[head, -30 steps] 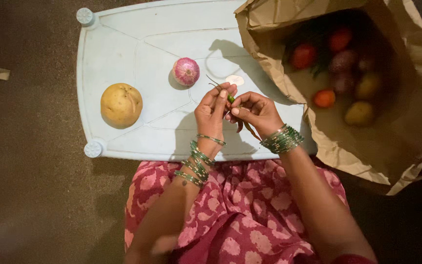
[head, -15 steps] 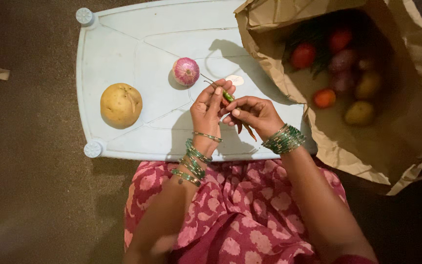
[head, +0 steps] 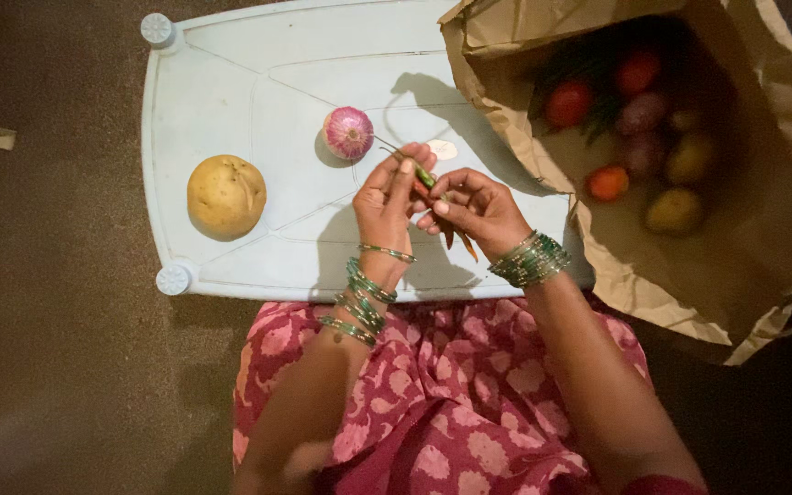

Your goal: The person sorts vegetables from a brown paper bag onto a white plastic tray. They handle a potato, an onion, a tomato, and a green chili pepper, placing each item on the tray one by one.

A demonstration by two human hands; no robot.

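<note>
Desk point(head: 231, 73): pale blue, moulded ridge lines. Onion point(head: 348, 133): purple-pink with fine white striping. Potato point(head: 225, 195): yellow-tan, one darker streak. Chillies point(head: 425, 176): green, with a red-brown one lower down. Bag point(head: 763, 266): brown paper; inside, red tomatoes point(head: 568, 103), one orange-red. Bangles point(head: 532, 260): green and gold. Garment point(head: 451, 403): deep pink, paler pink floral motifs. Floor point(head: 48, 321): dark brown.

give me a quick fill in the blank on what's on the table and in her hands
1. Both hands, left hand and right hand, hold thin ____ peppers.
2. The round thing next to the potato on the pale blue table is a red ____.
3. The other vegetables sit inside a brown ____ bag.

Missing words: chilli; onion; paper
</note>
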